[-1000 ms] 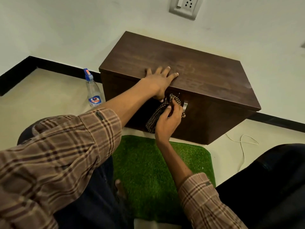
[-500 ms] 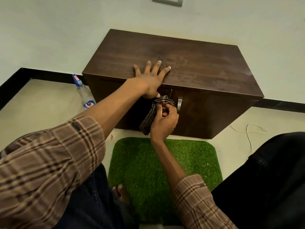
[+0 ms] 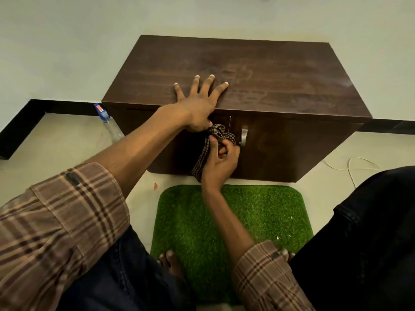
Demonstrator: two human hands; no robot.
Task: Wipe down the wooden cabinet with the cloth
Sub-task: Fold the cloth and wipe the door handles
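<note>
Head view, from left to right: a clear plastic spray bottle with a blue cap [image 3: 109,124] stands on the floor just beside the left end of the dark brown wooden cabinet [image 3: 280,86], which sits against the pale wall. The left hand [image 3: 198,102] lies flat on the cabinet's top near the front edge, fingers [image 3: 210,83] spread and straight, steadying the box. Just below it, the right hand [image 3: 221,162] pinches the bunched brown-and-cream checked cloth [image 3: 207,149] against the upper front, beside the door seam; a tail of cloth hangs down. To the right sits a silver metal door handle [image 3: 243,135]. Below lies a green artificial-grass mat [image 3: 258,212].

My reading is that the front face is being wiped near the handles. Next, the cloth needs firm pressure and strokes across the doors.
</note>
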